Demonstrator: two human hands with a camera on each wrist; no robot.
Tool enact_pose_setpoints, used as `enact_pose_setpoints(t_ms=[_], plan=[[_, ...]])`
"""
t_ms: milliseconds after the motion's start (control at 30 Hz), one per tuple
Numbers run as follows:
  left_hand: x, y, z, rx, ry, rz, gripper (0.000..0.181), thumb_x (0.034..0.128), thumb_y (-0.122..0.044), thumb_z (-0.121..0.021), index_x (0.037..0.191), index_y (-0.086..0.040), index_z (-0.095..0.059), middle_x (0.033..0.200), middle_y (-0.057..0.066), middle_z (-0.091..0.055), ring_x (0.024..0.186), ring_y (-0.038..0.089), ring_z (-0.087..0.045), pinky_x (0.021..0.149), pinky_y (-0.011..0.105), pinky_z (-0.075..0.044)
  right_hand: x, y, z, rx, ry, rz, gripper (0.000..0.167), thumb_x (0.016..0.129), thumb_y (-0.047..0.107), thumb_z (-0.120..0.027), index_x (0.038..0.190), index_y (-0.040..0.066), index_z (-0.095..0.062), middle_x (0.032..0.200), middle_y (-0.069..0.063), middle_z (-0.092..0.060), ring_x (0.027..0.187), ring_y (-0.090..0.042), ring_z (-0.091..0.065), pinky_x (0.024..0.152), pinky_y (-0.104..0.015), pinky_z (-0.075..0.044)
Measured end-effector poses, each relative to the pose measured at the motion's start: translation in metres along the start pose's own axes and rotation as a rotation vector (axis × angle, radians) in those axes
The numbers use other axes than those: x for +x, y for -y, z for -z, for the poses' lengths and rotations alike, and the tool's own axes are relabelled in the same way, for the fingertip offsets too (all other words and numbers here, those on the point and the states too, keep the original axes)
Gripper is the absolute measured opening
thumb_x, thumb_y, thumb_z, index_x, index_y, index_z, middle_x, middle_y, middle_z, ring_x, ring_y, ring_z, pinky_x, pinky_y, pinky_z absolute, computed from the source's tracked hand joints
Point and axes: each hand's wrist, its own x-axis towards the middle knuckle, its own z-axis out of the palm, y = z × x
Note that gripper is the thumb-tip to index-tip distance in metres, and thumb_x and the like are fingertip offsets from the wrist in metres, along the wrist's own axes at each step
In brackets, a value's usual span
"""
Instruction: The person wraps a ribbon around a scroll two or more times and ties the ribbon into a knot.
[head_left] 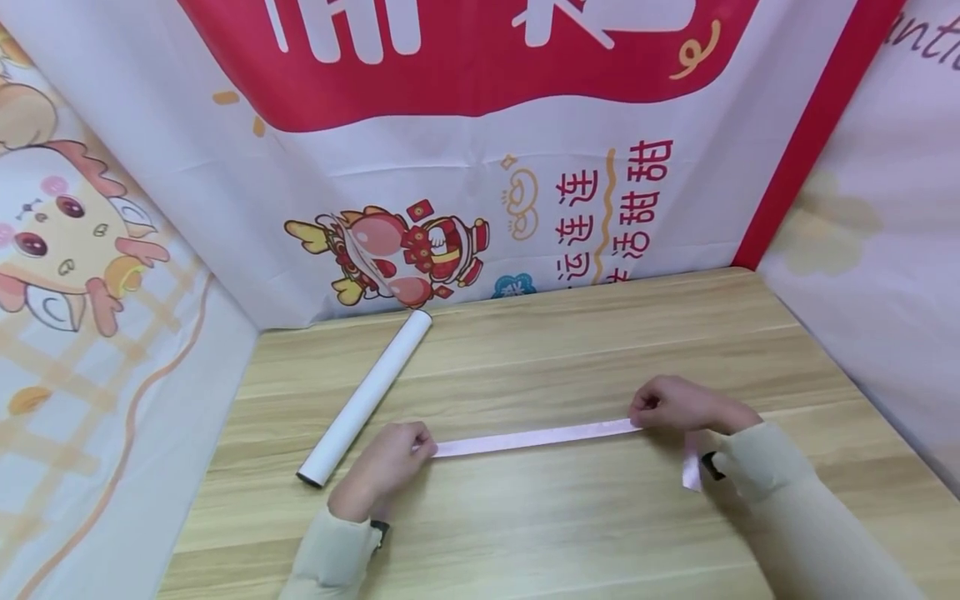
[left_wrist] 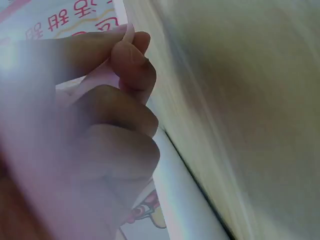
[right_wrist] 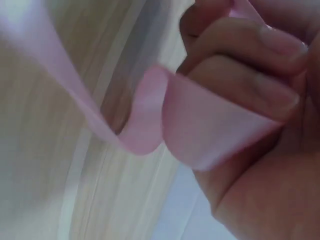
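Observation:
A pink satin ribbon (head_left: 536, 437) is stretched nearly straight between the two hands, over the wooden table. At its left end the left hand (head_left: 393, 458) pinches it between thumb and forefinger; the left wrist view shows the ribbon (left_wrist: 129, 33) coming out at the fingertips. The right hand (head_left: 682, 403) pinches the ribbon farther along, its other fingers curled. From the right hand a loose tail of ribbon hangs toward the table, and in the right wrist view the ribbon (right_wrist: 215, 127) loops beneath the curled fingers.
A white tube (head_left: 367, 398) with dark ends lies slantwise on the wooden table (head_left: 525, 533), just left of the left hand. Printed cloth (head_left: 450, 150) hangs behind the table and along both sides. Dark wrist-worn pieces (head_left: 712, 465) show at the sleeves.

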Motion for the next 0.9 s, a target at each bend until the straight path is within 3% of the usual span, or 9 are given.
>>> enact_pose_setpoints(t_ms=[267,400,633,900], plan=[[0.0,0.007,0.0,0.047,0.001,0.046,0.007,0.0958,-0.014,-0.074,0.089,-0.012,-0.073,0.09,0.004,-0.075,0.082,0.016,-0.067,0.084,0.042,-0.06,-0.015,-0.024,0.015,-0.037,-0.05,-0.032,0.011,0.097,0.015,-0.074,0.091,0.007,-0.074,0.081,0.004,-0.065,0.074,-0.008,-0.054,0.066,-0.021,-0.045],[0.001,0.008,-0.001,0.051,0.003,0.052,0.011,0.0944,-0.016,-0.076,0.085,-0.013,-0.071,0.086,0.001,-0.073,0.077,0.013,-0.062,0.078,0.037,-0.058,-0.018,-0.034,0.015,-0.059,-0.083,-0.094,0.015,0.098,0.019,-0.074,0.087,0.009,-0.071,0.079,0.003,-0.061,0.074,-0.011,-0.053,0.064,-0.022,-0.043],[-0.003,0.012,0.0,0.012,0.0,0.083,0.014,0.0927,-0.013,-0.077,0.081,-0.014,-0.068,0.08,-0.003,-0.067,0.072,0.01,-0.056,0.07,0.03,-0.052,-0.016,-0.033,0.012,-0.05,-0.1,-0.182,0.018,0.099,0.021,-0.072,0.086,0.009,-0.067,0.079,0.0,-0.06,0.075,-0.016,-0.053,0.064,-0.027,-0.043],[-0.006,0.016,0.001,0.01,-0.031,0.073,0.017,0.0909,-0.009,-0.079,0.078,-0.013,-0.068,0.077,-0.005,-0.067,0.069,0.008,-0.054,0.065,0.025,-0.049,-0.013,-0.031,0.012,-0.073,-0.091,-0.211,0.02,0.098,0.021,-0.072,0.083,0.01,-0.067,0.076,0.002,-0.057,0.073,-0.016,-0.052,0.063,-0.026,-0.041]])
